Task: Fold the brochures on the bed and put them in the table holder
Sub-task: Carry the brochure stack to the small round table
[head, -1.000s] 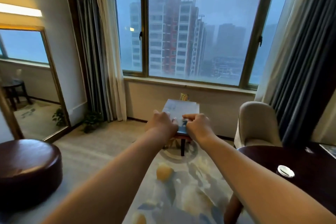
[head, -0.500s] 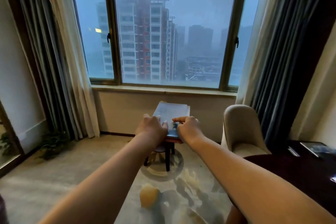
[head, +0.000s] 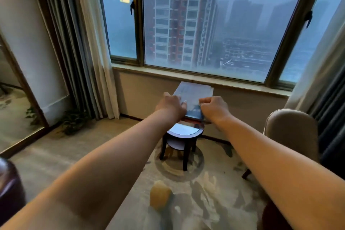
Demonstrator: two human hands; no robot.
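- Carpeted floor (head: pixel 56 155) below a wide window (head: pixel 205 24) is seen behind two outstretched arms.
- Brochures (head: pixel 194 93) are gripped in mid-air at their near edge, the left hand (head: pixel 170 105) pinching one corner, the right hand (head: pixel 214 108) the other.
- Directly beneath the hands a small round table (head: pixel 183 132) is seen.
- To the right of the right hand a beige chair (head: pixel 291 132) is placed.

No words to call out here: the brochure (head: pixel 193 93) held up in front of the window shows pale, faint print across its upper part and a dark blue picture along its lower edge, but all of it is too small and blurred to read. No other label, brand, number or sign is legible.
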